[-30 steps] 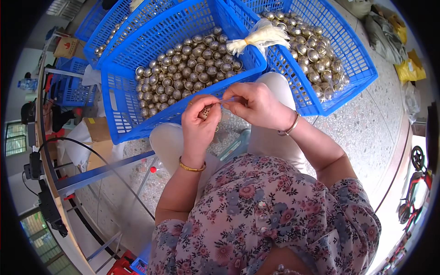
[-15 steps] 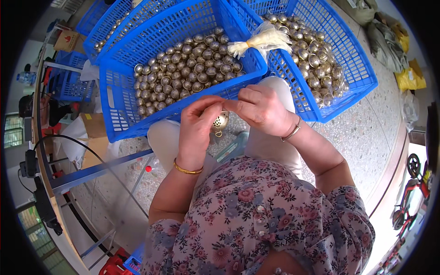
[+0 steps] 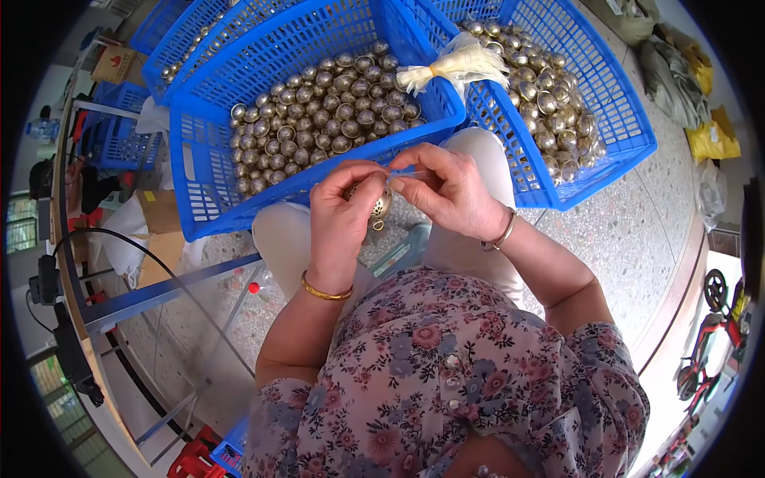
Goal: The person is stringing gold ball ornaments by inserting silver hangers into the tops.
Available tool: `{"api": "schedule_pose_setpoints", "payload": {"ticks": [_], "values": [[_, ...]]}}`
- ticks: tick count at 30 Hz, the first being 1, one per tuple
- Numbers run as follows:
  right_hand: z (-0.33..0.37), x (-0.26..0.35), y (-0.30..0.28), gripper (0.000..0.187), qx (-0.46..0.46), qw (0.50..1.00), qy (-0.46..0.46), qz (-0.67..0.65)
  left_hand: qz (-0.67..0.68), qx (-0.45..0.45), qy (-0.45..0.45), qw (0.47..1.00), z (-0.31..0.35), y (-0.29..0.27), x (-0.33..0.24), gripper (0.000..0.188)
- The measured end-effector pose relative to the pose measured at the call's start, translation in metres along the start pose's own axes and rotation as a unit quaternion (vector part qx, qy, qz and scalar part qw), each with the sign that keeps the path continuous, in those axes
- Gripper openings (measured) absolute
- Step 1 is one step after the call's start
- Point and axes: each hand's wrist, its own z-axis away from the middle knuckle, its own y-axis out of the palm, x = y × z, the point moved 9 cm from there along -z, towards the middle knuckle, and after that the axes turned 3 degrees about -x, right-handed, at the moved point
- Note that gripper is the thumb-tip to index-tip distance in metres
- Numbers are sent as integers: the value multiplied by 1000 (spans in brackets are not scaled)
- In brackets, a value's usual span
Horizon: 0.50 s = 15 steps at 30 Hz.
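A blue crate at upper left held scattered metal balls, and the middle crate held a broad heap of silvery-gold ones. Before its near rim, the left hand grasped an openwork ball, partly hidden behind the thumb, its small ring hanging below. The right hand pinched a thin pale strip near the left fingertips. A tied pale bundle lay across adjoining rims; the right crate held more balls. Half a second earlier the right fingers were curled tighter and the ball showed more fully.
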Motion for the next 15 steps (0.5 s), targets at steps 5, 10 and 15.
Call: {"api": "schedule_pose_setpoints", "payload": {"ticks": [5, 10, 15], "values": [[-1, -25, 4, 8, -54, 988, 61, -127, -58, -20, 48, 997, -1, -1, -7, 5], [-5, -8, -3, 5, -84, 995, -49, 37, -127, -28, 56, 990, -1, -1, -6, 6], [-2, -11, -7, 6, -74, 997, -3, 3, 205, -40, -127, 970, -6, -3, 33, 20]]}}
